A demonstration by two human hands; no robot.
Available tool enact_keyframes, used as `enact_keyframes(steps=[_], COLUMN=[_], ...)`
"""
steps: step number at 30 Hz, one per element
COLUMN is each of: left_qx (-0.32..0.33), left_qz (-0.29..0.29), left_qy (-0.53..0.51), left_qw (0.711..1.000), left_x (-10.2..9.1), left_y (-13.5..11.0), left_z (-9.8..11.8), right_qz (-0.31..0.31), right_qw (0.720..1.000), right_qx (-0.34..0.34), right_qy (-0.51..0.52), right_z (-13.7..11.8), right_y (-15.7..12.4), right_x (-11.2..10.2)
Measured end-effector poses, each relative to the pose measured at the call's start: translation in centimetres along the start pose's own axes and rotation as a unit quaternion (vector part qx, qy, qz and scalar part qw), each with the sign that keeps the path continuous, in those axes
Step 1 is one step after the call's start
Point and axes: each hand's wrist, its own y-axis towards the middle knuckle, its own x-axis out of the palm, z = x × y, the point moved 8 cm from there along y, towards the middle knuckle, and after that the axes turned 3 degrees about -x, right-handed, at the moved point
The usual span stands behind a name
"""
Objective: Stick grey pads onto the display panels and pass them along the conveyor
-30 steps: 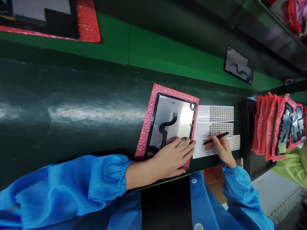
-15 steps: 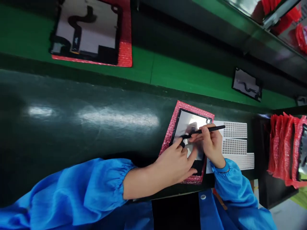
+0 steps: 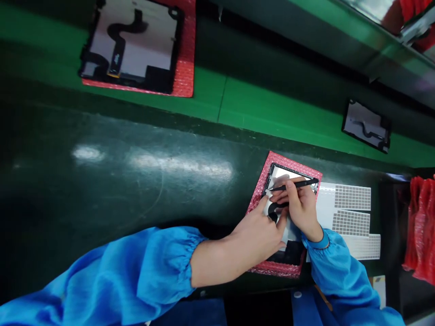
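A flat screen panel (image 3: pixel 293 233) with a silvery back and a black frame lies on a pink bubble-wrap sheet (image 3: pixel 260 192). Its black flex cable (image 3: pixel 272 209) curves across the middle, partly hidden by fingers. My right hand (image 3: pixel 302 206) pinches a pair of slim black tweezers (image 3: pixel 299 184), their tip pointing left just over the panel's upper left part. My left hand (image 3: pixel 254 235) rests on the panel's lower left, index finger stretched toward the left frame edge near the tip, thumb apart, holding nothing.
White sheets of small grey stickers (image 3: pixel 352 197) lie right of the panel. Another panel (image 3: pixel 146 50) on red bubble wrap and a smaller-looking one (image 3: pixel 367 124) sit on the green ledge (image 3: pixel 244 99) behind. Red bubble-wrap pouches (image 3: pixel 421 226) stand in a dark bin at the right.
The tweezers' tip has moved from the flex cable up and left toward the panel's left edge. My left index finger has come off the cable to that edge. The camera view has shifted left.
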Motion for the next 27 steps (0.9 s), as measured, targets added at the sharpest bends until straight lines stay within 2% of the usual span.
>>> enact_keyframes(steps=[11,18,22,24,25,27], left_qx=[0.003,0.019,0.025,-0.033,-0.096,-0.243], left_qz=[0.000,-0.043,-0.054,-0.052,-0.054,-0.056], left_qy=[-0.028,-0.059,-0.094,-0.122,-0.131,-0.156], left_qw=[1.000,0.997,0.994,0.991,0.985,0.956], left_x=[-0.4,-0.1,-1.3,-2.1,-2.2,-1.8], left_y=[0.1,0.4,0.7,0.6,0.2,-1.2], left_z=[-1.0,-1.8,-2.5,-4.0,-5.4,-8.4], right_qz=[-0.003,-0.004,0.022,0.043,0.054,0.082], right_qw=[1.000,1.000,0.998,0.995,0.993,0.990], right_qx=[-0.008,-0.006,0.003,-0.008,-0.018,-0.037], right_qy=[-0.004,0.011,0.056,0.090,0.102,0.111], right_z=[0.0,0.1,-0.1,-0.8,-1.2,-1.6], right_y=[0.0,0.2,0.1,-0.3,-0.6,-1.5], right_x=[0.0,0.4,-0.1,-1.0,-1.7,-3.4])
